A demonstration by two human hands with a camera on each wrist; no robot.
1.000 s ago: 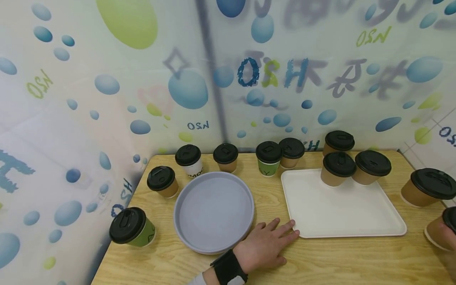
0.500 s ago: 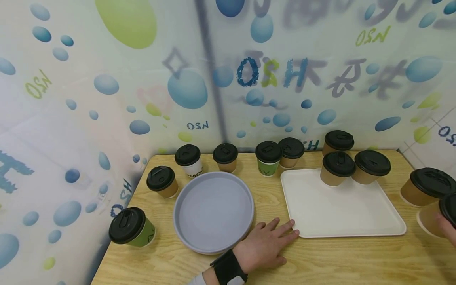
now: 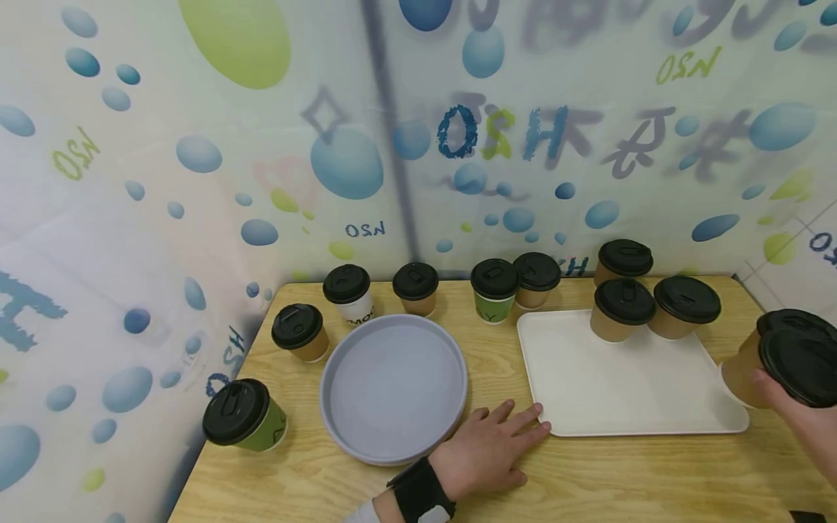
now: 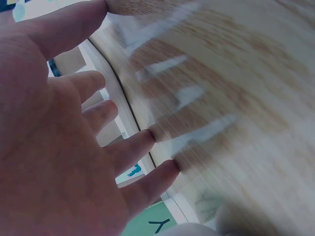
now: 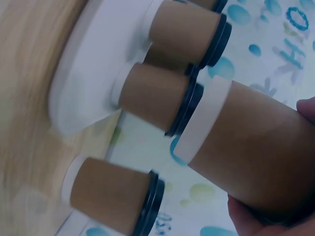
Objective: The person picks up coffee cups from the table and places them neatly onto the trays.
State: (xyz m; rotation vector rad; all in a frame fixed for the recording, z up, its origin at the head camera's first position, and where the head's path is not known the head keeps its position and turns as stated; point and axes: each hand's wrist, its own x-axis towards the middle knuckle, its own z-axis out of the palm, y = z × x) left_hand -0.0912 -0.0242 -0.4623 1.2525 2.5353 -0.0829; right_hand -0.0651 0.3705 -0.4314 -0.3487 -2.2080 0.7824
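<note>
My right hand (image 3: 794, 418) grips a brown paper coffee cup (image 3: 742, 374) with a black lid. In the right wrist view this held cup (image 5: 251, 147) is raised and tilted, a finger and thumb on opposite sides of it. It overlaps the right edge of the white rectangular tray (image 3: 628, 392) in the head view. Two brown lidded cups stand at the tray's back, one of them the front cup (image 3: 615, 319). My left hand (image 3: 487, 450) rests flat with fingers spread on the wooden table, fingertips at the tray's near left corner.
A round grey tray (image 3: 392, 392) lies left of my left hand. Behind the held cup stands another brown cup (image 5: 113, 194). Around the left and back edges are a green cup (image 3: 261, 428), a white cup (image 3: 353, 309) and several others. A printed curtain (image 3: 418, 181) hangs behind.
My right hand has brought the brown coffee cup up and leftward from the right edge of view to the tray's right side. My left hand stays in place.
</note>
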